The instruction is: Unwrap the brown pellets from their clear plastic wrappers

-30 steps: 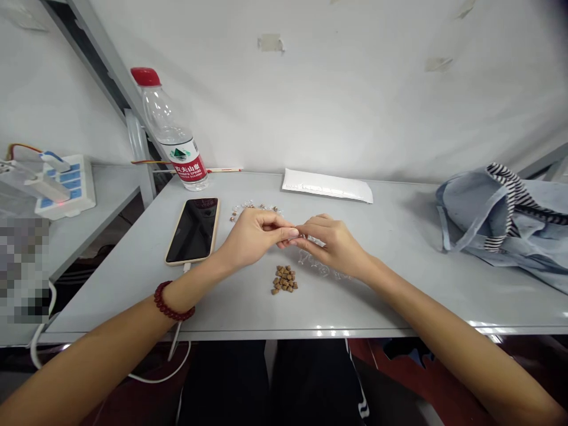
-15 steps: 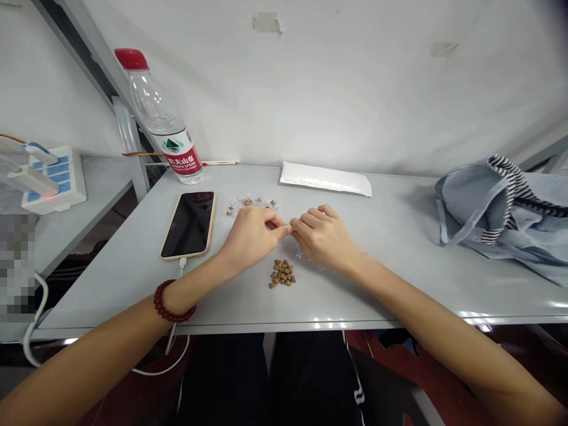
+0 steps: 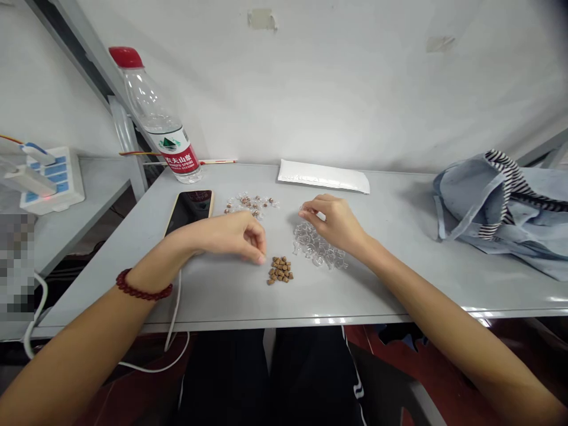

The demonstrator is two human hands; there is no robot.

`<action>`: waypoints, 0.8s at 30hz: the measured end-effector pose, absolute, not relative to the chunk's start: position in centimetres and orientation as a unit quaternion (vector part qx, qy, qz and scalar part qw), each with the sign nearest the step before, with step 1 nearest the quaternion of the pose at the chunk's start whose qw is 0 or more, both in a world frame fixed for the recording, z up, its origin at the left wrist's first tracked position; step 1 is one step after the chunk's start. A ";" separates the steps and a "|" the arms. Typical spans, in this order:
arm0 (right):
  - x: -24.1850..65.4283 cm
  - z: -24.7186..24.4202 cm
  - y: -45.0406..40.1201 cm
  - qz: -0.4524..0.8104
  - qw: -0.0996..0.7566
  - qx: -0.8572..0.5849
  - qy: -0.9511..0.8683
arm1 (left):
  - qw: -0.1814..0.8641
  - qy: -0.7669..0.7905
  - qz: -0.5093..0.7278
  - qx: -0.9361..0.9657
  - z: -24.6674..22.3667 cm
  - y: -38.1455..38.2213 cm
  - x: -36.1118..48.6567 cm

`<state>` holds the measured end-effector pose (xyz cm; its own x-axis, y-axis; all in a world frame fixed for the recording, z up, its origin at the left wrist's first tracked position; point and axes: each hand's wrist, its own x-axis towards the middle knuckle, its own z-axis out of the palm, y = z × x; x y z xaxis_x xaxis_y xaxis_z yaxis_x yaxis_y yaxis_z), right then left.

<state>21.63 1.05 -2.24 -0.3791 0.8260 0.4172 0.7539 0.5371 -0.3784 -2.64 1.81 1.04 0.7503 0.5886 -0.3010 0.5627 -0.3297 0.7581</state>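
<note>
Clear plastic wrappers (image 3: 316, 248) heaped on the table (image 3: 213, 302) beneath the half-closed right hand (image 3: 333, 222), grip unclear; closed left hand (image 3: 235, 235) just beside brown pellets (image 3: 280, 271).

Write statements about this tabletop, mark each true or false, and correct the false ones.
1. The left hand is beside the brown pellets. True.
2. The right hand is over the clear plastic pieces. True.
3. The water bottle lies on its side. False: it stands upright near the table's back edge.
4. The smartphone sits on the brown pellets. False: it lies apart from them, to their left.
5. A red bead bracelet circles the left wrist. True.
6. The white envelope lies on the denim bag. False: it lies on the table, apart from the bag.
</note>
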 end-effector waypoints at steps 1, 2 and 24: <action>21.7 -2.4 1.3 0.066 0.275 -0.471 -0.836 | 0.475 0.345 -0.007 0.809 0.8 1.9 -2.8; 21.8 -2.5 1.4 0.069 0.262 -0.466 -0.842 | 0.485 0.343 -0.013 0.805 0.6 2.0 -2.8; 22.0 -1.7 0.9 0.093 0.123 -0.471 -0.868 | 0.358 0.523 0.175 0.753 1.2 1.9 -2.1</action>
<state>22.00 0.90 -1.68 -0.5250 0.8416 0.1266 0.7958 0.5382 -0.2776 -2.15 1.90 1.23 0.3904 0.9140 -0.1106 0.6628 -0.1957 0.7228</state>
